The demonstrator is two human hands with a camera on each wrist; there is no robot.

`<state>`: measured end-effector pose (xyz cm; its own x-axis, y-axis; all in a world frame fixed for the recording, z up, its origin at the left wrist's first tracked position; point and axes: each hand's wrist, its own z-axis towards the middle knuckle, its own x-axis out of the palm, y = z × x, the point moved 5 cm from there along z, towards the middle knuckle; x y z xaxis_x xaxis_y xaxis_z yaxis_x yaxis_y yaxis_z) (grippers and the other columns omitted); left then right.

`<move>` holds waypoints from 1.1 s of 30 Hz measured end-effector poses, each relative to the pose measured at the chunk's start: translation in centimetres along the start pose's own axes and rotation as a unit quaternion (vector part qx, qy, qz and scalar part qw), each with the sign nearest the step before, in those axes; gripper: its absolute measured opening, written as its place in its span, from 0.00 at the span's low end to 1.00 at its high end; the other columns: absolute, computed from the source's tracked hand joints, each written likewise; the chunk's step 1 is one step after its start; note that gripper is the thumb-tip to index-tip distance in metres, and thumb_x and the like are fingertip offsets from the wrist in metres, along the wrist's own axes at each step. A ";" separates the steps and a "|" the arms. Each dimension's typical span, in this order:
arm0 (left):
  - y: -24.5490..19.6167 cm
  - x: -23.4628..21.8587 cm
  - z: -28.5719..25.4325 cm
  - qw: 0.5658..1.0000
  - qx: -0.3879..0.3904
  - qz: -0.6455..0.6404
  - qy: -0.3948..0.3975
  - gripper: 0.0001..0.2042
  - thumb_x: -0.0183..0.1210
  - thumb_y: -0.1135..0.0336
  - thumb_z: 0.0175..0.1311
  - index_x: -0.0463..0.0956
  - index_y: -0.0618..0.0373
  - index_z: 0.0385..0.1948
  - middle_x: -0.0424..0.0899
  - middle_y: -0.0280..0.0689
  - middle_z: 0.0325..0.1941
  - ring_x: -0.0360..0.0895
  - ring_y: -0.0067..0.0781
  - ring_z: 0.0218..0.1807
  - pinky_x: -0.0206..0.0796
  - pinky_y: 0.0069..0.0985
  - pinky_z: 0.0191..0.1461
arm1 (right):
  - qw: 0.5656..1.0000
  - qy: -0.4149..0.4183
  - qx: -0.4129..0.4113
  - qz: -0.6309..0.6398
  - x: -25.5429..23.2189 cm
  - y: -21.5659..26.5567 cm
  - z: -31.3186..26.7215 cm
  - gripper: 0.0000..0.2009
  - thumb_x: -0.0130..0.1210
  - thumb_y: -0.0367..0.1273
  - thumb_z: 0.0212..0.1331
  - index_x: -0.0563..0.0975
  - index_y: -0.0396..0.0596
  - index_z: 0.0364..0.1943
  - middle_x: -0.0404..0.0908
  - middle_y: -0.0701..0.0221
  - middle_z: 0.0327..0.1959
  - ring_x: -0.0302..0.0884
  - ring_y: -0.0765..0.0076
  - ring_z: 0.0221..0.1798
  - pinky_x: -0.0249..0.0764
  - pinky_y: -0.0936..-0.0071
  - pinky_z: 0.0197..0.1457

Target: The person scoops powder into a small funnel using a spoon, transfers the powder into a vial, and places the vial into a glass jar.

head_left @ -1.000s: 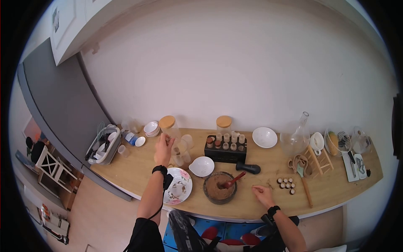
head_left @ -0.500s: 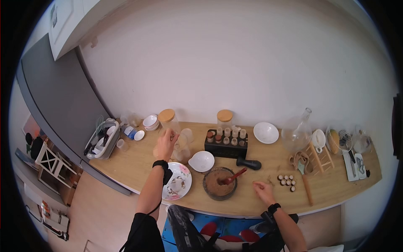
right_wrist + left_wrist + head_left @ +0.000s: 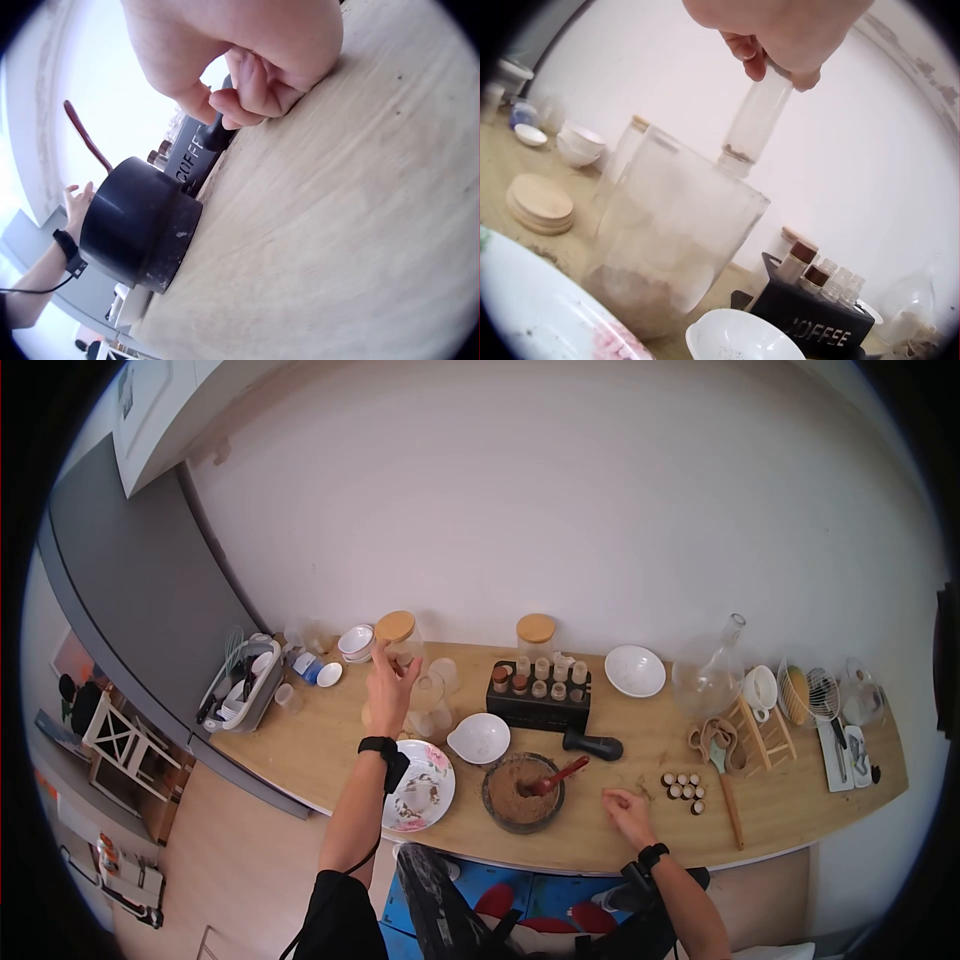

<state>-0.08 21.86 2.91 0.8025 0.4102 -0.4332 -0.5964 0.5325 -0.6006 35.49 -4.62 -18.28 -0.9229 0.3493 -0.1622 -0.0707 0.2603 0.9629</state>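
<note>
My left hand [image 3: 388,698] pinches a small clear glass vial [image 3: 759,120] by its base. The vial is tilted neck down above a wide open glass jar [image 3: 679,217], and some brown residue sits near its neck. Pale clumps lie in the jar's bottom. Its wooden lid [image 3: 540,202] lies beside it. My right hand [image 3: 628,817] rests on the table with loosely curled fingers and holds nothing. Nearest it stands a dark mortar [image 3: 127,225], filled with brown powder, a red-handled spoon [image 3: 572,776] stuck in it.
A black rack [image 3: 535,712] marked COFFEE holds several vials behind the mortar. A floral plate [image 3: 440,800] and a white spouted bowl [image 3: 480,738] stand near the jar. Several small caps [image 3: 683,788], a black pestle [image 3: 594,745] and a spatula [image 3: 730,800] lie toward the right.
My left hand has risen slightly and shifted a little to the left. The right hand keeps its place on the table. The head view has tilted slightly.
</note>
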 end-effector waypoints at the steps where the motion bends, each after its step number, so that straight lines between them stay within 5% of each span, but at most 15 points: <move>1: 0.0 -0.1 0.2 1.000 0.007 0.004 -0.003 0.18 0.65 0.66 0.54 0.68 0.59 0.43 0.76 0.41 0.25 0.75 0.37 0.24 0.67 0.31 0.28 | 1.000 0.001 0.001 0.002 0.1 -0.2 0.2 0.11 0.56 0.31 0.60 0.79 0.42 0.44 0.75 0.79 0.22 0.67 0.86 0.23 0.61 0.85 0.23; 2: 1.5 0.0 -0.3 1.000 0.005 0.008 0.001 0.18 0.65 0.66 0.54 0.68 0.59 0.43 0.76 0.41 0.25 0.75 0.37 0.24 0.67 0.31 0.28 | 1.000 0.003 -0.005 0.007 0.3 -0.7 0.2 0.10 0.56 0.31 0.60 0.79 0.43 0.44 0.74 0.79 0.22 0.66 0.87 0.22 0.60 0.85 0.23; 4: 1.7 1.3 -0.5 0.987 0.122 0.076 0.069 0.18 0.65 0.66 0.55 0.68 0.59 0.44 0.76 0.42 0.26 0.75 0.38 0.24 0.66 0.32 0.28 | 1.000 0.005 -0.020 0.003 -0.4 -0.5 0.7 0.10 0.56 0.31 0.60 0.79 0.43 0.43 0.73 0.79 0.22 0.65 0.87 0.22 0.59 0.85 0.22; 8: 0.0 0.3 -0.6 0.997 0.019 0.064 0.040 0.15 0.64 0.66 0.56 0.70 0.60 0.41 0.77 0.42 0.27 0.76 0.39 0.26 0.67 0.33 0.28 | 1.000 -0.012 -0.020 0.014 0.0 0.6 -0.1 0.09 0.55 0.30 0.61 0.79 0.42 0.43 0.72 0.80 0.20 0.63 0.87 0.19 0.56 0.86 0.20; 11: 0.3 -0.1 -0.2 1.000 0.025 0.005 0.006 0.15 0.63 0.65 0.56 0.71 0.59 0.41 0.78 0.43 0.28 0.76 0.40 0.26 0.67 0.33 0.29 | 0.997 -0.020 -0.021 0.078 -0.2 1.0 0.2 0.08 0.55 0.30 0.61 0.79 0.43 0.42 0.71 0.80 0.20 0.62 0.87 0.18 0.55 0.86 0.19; 14: 1.4 0.9 -0.6 0.990 0.097 0.068 0.070 0.14 0.63 0.65 0.56 0.71 0.59 0.41 0.77 0.42 0.26 0.75 0.38 0.25 0.66 0.33 0.29 | 0.994 -0.029 -0.028 0.098 -0.1 2.4 -0.3 0.08 0.55 0.30 0.62 0.79 0.43 0.42 0.71 0.79 0.20 0.61 0.87 0.18 0.54 0.87 0.18; 19: 0.9 -2.0 -0.8 0.998 -0.054 -0.005 -0.041 0.13 0.62 0.65 0.58 0.74 0.59 0.42 0.77 0.42 0.23 0.76 0.36 0.25 0.66 0.31 0.29 | 0.990 -0.049 -0.070 0.111 -0.7 8.4 -0.9 0.06 0.55 0.28 0.61 0.80 0.42 0.40 0.71 0.81 0.20 0.65 0.88 0.21 0.58 0.87 0.22; 23: 2.2 -4.1 -1.2 0.989 -0.094 -0.050 -0.104 0.13 0.60 0.64 0.61 0.74 0.59 0.44 0.78 0.41 0.23 0.76 0.30 0.25 0.67 0.28 0.29 | 0.969 -0.063 -0.187 0.152 -0.6 14.6 -1.8 0.07 0.54 0.28 0.62 0.78 0.42 0.42 0.70 0.80 0.21 0.62 0.89 0.21 0.55 0.88 0.21; 25: 3.7 -4.3 -2.1 0.948 -0.212 -0.217 -0.099 0.12 0.58 0.64 0.64 0.74 0.60 0.44 0.79 0.37 0.24 0.76 0.23 0.26 0.68 0.22 0.31 | 0.962 -0.061 -0.225 0.143 -0.4 17.6 -2.7 0.08 0.53 0.28 0.62 0.77 0.42 0.43 0.70 0.80 0.21 0.61 0.88 0.19 0.53 0.88 0.19; 27: 4.0 -4.6 -3.1 0.924 -0.230 -0.295 -0.086 0.11 0.57 0.63 0.65 0.73 0.60 0.42 0.79 0.34 0.28 0.77 0.21 0.29 0.70 0.17 0.35 | 0.957 -0.033 -0.249 0.149 0.5 20.6 -3.9 0.07 0.53 0.27 0.62 0.78 0.42 0.42 0.70 0.82 0.22 0.63 0.89 0.23 0.58 0.88 0.24; 29: 3.7 -4.0 -4.5 0.806 -0.311 -0.497 -0.085 0.11 0.58 0.62 0.65 0.71 0.61 0.40 0.78 0.34 0.32 0.78 0.24 0.32 0.71 0.17 0.39 | 0.955 0.002 -0.264 0.138 2.2 22.9 -4.6 0.07 0.54 0.26 0.62 0.78 0.42 0.42 0.71 0.81 0.22 0.64 0.89 0.23 0.59 0.88 0.25; 33: 1.1 -2.9 -7.8 0.688 -0.362 -0.629 0.018 0.07 0.56 0.64 0.66 0.70 0.57 0.33 0.77 0.32 0.28 0.80 0.26 0.34 0.76 0.16 0.38 | 0.952 0.129 -0.265 0.088 7.3 25.9 -4.8 0.09 0.55 0.27 0.60 0.77 0.41 0.45 0.73 0.79 0.22 0.68 0.90 0.25 0.64 0.88 0.28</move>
<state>-2.94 15.45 -1.76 0.6847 -0.0626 0.7261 0.7233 -0.0632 -0.6876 25.07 0.35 6.52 -0.9955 0.0948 0.0038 -0.0245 -0.2961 0.9549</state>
